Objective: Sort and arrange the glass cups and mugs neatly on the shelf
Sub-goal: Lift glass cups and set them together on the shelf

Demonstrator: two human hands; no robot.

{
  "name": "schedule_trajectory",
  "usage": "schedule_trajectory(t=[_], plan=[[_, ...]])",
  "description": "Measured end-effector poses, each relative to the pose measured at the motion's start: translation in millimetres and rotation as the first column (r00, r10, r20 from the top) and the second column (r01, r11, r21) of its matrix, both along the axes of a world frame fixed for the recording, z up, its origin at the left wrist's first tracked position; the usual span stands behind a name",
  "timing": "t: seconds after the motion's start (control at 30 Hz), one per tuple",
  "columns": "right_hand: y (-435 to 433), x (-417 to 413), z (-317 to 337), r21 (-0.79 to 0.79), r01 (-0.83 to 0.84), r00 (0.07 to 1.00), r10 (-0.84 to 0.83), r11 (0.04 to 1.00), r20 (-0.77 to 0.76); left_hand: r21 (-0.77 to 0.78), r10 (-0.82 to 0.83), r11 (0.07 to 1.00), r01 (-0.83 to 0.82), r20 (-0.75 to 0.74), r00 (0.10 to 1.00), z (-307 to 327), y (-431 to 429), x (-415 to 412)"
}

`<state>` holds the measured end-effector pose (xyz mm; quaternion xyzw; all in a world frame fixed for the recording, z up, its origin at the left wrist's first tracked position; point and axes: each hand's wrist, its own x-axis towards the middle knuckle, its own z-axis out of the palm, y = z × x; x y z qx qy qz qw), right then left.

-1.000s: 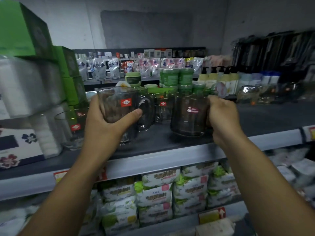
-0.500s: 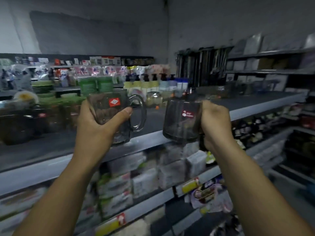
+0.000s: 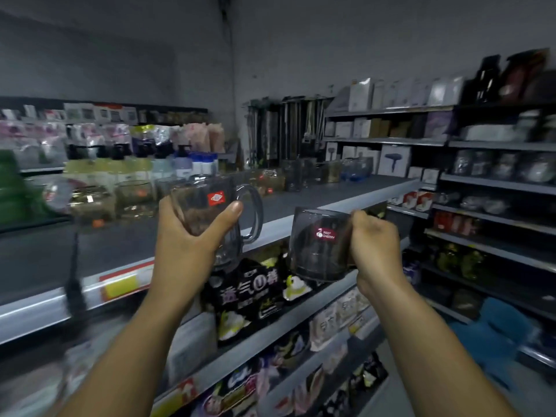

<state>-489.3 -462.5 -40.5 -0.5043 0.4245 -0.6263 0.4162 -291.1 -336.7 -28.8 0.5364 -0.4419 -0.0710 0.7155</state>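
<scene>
My left hand (image 3: 186, 245) grips the body of a clear glass mug (image 3: 210, 206) with a red diamond sticker, its handle pointing right. My right hand (image 3: 376, 251) holds a smoky glass mug (image 3: 319, 245) with a dark red sticker, fingers wrapped where the handle is, so the handle is hidden. Both mugs hang in the air in front of the grey shelf (image 3: 285, 227), near its front edge. More glassware (image 3: 132, 197) stands blurred on the shelf at the left, and several glasses (image 3: 301, 176) stand further along it.
Pump bottles (image 3: 144, 164) line the back of the shelf. Packaged goods (image 3: 249, 290) fill the tiers below. At the right, another rack (image 3: 481, 182) carries boxes and jars. A blue object (image 3: 493, 332) lies low on the right.
The view has swung right along the aisle. Both hands carried their mugs away from the group of glasses at the left, and the smoky mug now sits lower than the clear one.
</scene>
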Motion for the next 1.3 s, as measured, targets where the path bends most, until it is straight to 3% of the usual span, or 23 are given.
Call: schedule_trajectory(t=[0.23, 0.53, 0.73, 0.9, 1.13, 1.3], plan=[[-143, -54, 0, -0.03, 0.029, 1.0, -0.029, 0.999, -0.007, -0.004, -0.051, 0.999, 0.051, 0.001, 0.999, -5, -160, -52], [-328, -79, 26, -0.104, -0.002, 0.999, -0.003, 0.995, -0.046, 0.038, 0.012, 0.999, -0.013, 0.02, 1.0, 15, -333, -89], [-433, -79, 33, -0.113, -0.128, 0.99, 0.12, 0.985, -0.076, 0.081, 0.084, 0.993, -0.086, 0.031, 0.996, 23, -410, -98], [-518, -72, 30, -0.122, -0.276, 0.958, 0.263, 0.953, -0.11, 0.115, 0.249, 0.962, -0.248, 0.005, 0.969, 21, -468, -107], [-601, -42, 25, -0.065, -0.494, 0.857, 0.473, 0.867, -0.204, 0.215, 0.409, 0.892, -0.397, -0.01, 0.913, 18, -526, -112], [-622, -23, 19, -0.022, -0.638, 0.75, 0.616, 0.769, -0.241, 0.294, 0.432, 0.862, -0.413, -0.001, 0.902, 15, -542, -110]])
